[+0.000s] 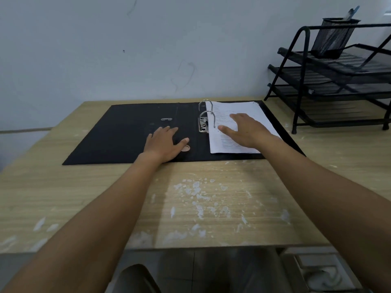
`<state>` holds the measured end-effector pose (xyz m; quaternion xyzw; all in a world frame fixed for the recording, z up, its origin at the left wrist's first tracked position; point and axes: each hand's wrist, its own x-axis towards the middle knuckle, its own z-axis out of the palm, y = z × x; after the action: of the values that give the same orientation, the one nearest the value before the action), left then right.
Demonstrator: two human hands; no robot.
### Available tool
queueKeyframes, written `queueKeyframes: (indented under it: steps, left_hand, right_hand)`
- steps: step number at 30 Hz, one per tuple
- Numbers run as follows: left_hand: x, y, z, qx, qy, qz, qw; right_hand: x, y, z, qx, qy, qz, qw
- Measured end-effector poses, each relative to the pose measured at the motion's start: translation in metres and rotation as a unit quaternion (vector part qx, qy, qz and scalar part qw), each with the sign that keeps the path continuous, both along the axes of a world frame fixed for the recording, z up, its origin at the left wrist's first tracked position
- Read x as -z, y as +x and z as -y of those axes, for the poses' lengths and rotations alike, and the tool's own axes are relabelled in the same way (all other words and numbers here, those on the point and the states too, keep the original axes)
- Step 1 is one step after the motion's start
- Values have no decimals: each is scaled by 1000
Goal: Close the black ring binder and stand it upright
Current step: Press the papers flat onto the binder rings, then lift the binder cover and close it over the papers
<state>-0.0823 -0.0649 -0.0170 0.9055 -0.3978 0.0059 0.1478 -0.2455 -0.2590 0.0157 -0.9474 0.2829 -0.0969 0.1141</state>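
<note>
Wooden desk [211, 204] — black wire tray rack [330, 81], mesh pen cup [332, 37].

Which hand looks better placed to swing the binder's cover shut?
Probably the left hand: it lies flat on the empty cover of the black ring binder, the flap that folds over. The right hand rests on the stack of papers, steadying them.

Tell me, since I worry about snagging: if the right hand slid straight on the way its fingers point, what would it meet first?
Probably the metal rings. The right hand lies flat on the paper stack, fingers aimed left and slightly away, toward them; depth is unclear.
</note>
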Motion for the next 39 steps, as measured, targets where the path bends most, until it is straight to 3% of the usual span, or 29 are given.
queueKeyframes:
  steps: [7,17,27,34,39]
  left_hand:
    - [-20,7,-73,-62,-22,16,998]
    - [1,39,-174,-159,-36,-40,986]
    - [17,78,-200,-218,2,-29,975]
    - [14,82,-196,-231,-174,-104,952]
    - [9,85,-190,-267,-209,-134,931]
  right_hand:
    - [-22,27,-63,-77,-1,32,997]
    - [-7,77,-140,-180,-49,-45,981]
    - [17,113,-161,-205,-24,-119,971]
    - [23,119,-157,-194,-5,-128,973]
    - [25,118,-157,-196,-3,-119,973]
